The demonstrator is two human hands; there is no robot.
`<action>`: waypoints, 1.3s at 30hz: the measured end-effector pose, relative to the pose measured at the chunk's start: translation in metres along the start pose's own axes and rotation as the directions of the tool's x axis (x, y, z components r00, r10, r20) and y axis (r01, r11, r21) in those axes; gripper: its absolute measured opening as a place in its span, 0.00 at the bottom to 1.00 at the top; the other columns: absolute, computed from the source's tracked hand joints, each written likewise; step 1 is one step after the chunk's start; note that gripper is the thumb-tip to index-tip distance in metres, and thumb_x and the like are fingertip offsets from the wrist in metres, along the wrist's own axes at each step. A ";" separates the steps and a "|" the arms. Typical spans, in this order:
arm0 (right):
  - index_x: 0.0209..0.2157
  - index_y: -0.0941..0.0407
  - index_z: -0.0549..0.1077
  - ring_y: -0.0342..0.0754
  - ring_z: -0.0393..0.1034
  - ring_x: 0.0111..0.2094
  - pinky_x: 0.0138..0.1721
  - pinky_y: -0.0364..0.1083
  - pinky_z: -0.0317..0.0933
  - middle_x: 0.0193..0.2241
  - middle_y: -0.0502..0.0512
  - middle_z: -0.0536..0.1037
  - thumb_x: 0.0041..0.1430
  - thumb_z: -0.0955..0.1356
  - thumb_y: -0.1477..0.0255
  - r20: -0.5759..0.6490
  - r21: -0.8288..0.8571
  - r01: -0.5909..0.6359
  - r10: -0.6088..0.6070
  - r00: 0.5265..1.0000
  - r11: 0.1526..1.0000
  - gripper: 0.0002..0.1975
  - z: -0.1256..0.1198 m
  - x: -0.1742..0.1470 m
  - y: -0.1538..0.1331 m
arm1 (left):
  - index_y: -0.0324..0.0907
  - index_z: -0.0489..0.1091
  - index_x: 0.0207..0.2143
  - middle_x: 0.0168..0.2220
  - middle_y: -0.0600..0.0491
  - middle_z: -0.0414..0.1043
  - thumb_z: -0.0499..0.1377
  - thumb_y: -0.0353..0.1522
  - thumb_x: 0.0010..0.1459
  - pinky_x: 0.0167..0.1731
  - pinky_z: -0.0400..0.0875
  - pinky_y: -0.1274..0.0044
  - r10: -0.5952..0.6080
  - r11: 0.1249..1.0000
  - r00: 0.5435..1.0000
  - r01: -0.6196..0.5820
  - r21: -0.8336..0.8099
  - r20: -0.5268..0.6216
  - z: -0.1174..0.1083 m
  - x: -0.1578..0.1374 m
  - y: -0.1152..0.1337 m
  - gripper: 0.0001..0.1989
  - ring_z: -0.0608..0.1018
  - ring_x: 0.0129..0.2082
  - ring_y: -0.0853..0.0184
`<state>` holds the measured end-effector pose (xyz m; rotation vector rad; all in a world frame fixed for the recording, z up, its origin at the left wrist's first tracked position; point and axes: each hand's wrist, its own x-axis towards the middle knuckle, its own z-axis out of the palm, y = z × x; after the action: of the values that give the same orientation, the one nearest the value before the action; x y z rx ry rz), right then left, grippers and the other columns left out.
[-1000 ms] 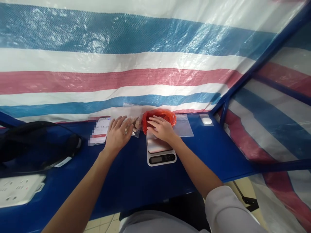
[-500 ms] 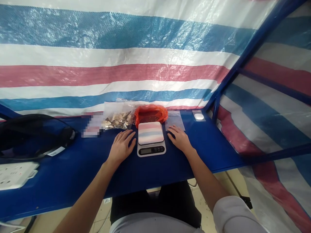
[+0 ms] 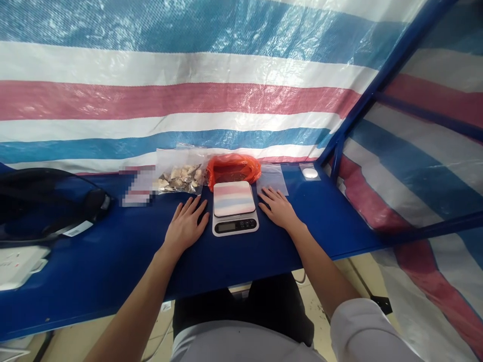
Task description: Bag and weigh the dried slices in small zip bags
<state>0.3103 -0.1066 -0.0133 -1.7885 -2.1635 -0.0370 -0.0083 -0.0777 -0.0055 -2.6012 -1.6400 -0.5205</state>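
My left hand (image 3: 187, 224) lies flat on the blue table, fingers spread, just left of a white digital kitchen scale (image 3: 234, 208). On the scale's other side rests my right hand (image 3: 278, 207), also flat, its fingertips at the lower edge of a clear flat plastic bag (image 3: 272, 177). Nothing sits on the scale's shiny plate, which reflects stripes; its display looks dark. Behind the scale an orange-red plastic bag (image 3: 234, 168) stands with its mouth open, dark contents faintly visible inside. A clear bag of pale, dried chips or slices (image 3: 180, 178) lies beyond my left hand.
At the left are a black strapped headset-like item (image 3: 96, 201) and a white power strip (image 3: 18, 266). A small white oval object (image 3: 310, 173) in a clear bag lies at the back right. Striped sheeting (image 3: 181, 100) and blue frame bars (image 3: 339, 136) enclose the table (image 3: 128, 271).
The view has tilted down slightly, so the table things sit a little higher in the picture. My left hand's fingers are spread a bit wider; both hands stay beside the scale.
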 end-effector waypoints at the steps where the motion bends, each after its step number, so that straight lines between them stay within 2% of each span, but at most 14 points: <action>1: 0.62 0.53 0.69 0.58 0.58 0.68 0.68 0.61 0.52 0.66 0.57 0.66 0.71 0.60 0.63 0.003 -0.002 -0.004 0.004 1.000 1.000 0.23 -0.001 -0.001 -0.001 | 0.40 0.68 0.62 0.66 0.42 0.62 0.47 0.40 0.67 0.65 0.57 0.53 -0.002 1.000 1.000 0.002 -0.002 0.005 0.000 0.000 0.000 0.27 0.64 0.67 0.49; 13: 0.62 0.53 0.70 0.58 0.57 0.68 0.68 0.60 0.52 0.66 0.57 0.65 0.71 0.60 0.64 0.010 -0.004 -0.017 0.017 1.000 1.000 0.22 -0.004 -0.006 -0.003 | 0.38 0.68 0.62 0.66 0.42 0.62 0.48 0.40 0.67 0.66 0.57 0.54 0.001 1.000 1.000 -0.001 -0.011 0.018 -0.002 0.001 0.001 0.27 0.64 0.67 0.49; 23: 0.61 0.52 0.70 0.58 0.57 0.68 0.68 0.61 0.53 0.65 0.58 0.66 0.70 0.60 0.64 0.006 0.013 -0.014 0.014 1.000 1.000 0.22 -0.002 -0.005 -0.001 | 0.42 0.68 0.62 0.66 0.44 0.63 0.48 0.40 0.67 0.66 0.56 0.54 -0.006 0.999 1.000 0.005 -0.045 -0.007 0.000 0.000 0.001 0.26 0.63 0.68 0.51; 32: 0.61 0.53 0.71 0.58 0.57 0.68 0.68 0.61 0.52 0.65 0.58 0.66 0.71 0.60 0.64 0.005 0.018 -0.009 0.009 1.000 1.000 0.22 -0.003 -0.006 -0.001 | 0.40 0.69 0.61 0.66 0.42 0.63 0.48 0.41 0.67 0.66 0.56 0.55 -0.009 0.999 1.000 0.009 -0.046 -0.001 0.000 0.001 0.002 0.26 0.64 0.67 0.50; 39: 0.60 0.52 0.72 0.58 0.59 0.67 0.68 0.61 0.54 0.64 0.58 0.68 0.70 0.60 0.65 -0.013 0.010 0.000 0.000 1.000 1.000 0.21 -0.003 -0.006 -0.001 | 0.45 0.69 0.61 0.66 0.46 0.64 0.49 0.40 0.65 0.66 0.56 0.55 -0.017 0.998 1.000 0.016 -0.061 -0.019 0.003 0.001 0.000 0.25 0.64 0.67 0.52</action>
<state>0.3108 -0.1131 -0.0115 -1.7777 -2.1511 -0.0386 -0.0070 -0.0766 -0.0079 -2.6181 -1.6676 -0.6044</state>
